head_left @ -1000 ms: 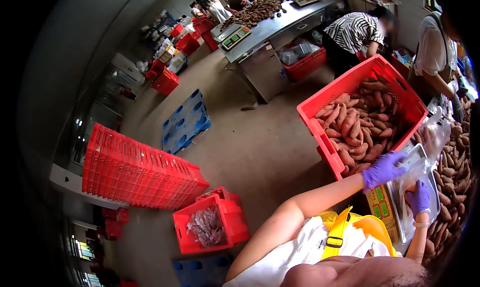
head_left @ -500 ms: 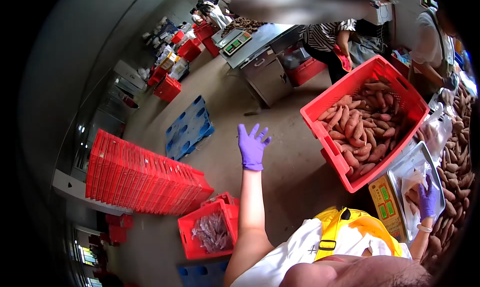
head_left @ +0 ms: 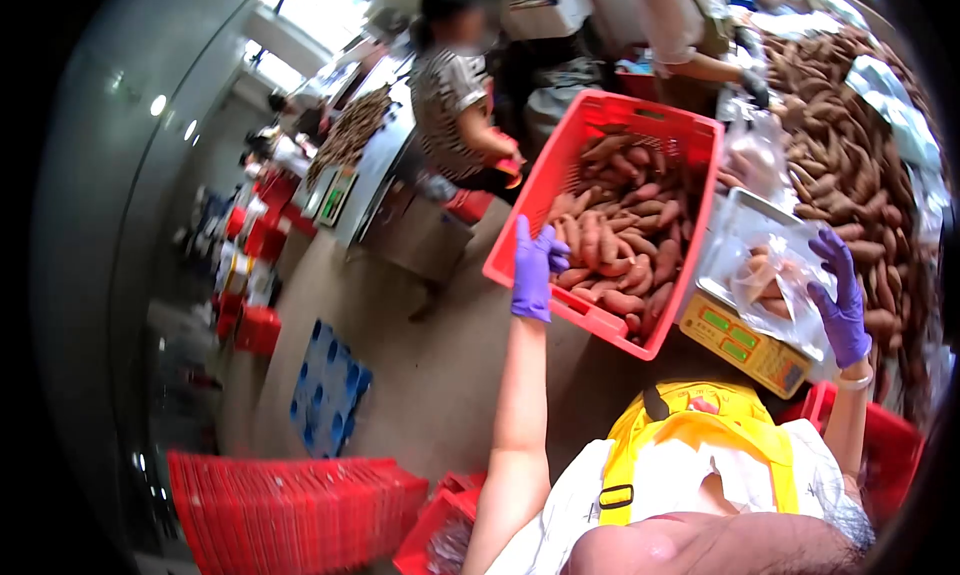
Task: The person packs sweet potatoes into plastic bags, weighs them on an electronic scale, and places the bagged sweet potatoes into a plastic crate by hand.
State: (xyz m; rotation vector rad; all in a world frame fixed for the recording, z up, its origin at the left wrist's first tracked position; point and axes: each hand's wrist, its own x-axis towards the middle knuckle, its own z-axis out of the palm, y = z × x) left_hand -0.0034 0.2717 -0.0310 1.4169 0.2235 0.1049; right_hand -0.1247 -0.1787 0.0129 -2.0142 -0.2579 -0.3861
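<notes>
My left hand [head_left: 538, 267], in a purple glove, is at the left edge of a red crate [head_left: 600, 325] full of sweet potatoes [head_left: 625, 240]; its fingers are apart and nothing shows in it. My right hand [head_left: 842, 295], also gloved in purple, is spread just right of a clear plastic bag [head_left: 775, 285] with sweet potatoes in it. That bag lies on the metal tray [head_left: 728, 237] of a yellow scale [head_left: 745, 345] with green displays. I cannot tell whether the right fingertips touch the bag.
Loose sweet potatoes [head_left: 840, 145] are heaped at the right. A person in a striped top [head_left: 448, 110] stands beyond the crate, and another person's gloved hand [head_left: 755, 87] is near the heap. Stacked red crates [head_left: 290, 510] and a blue pallet [head_left: 328, 390] are at the left.
The view has turned to the right. My left hand has gone from over the open floor to the crate's edge. My right hand has let go of the bag and opened beside it.
</notes>
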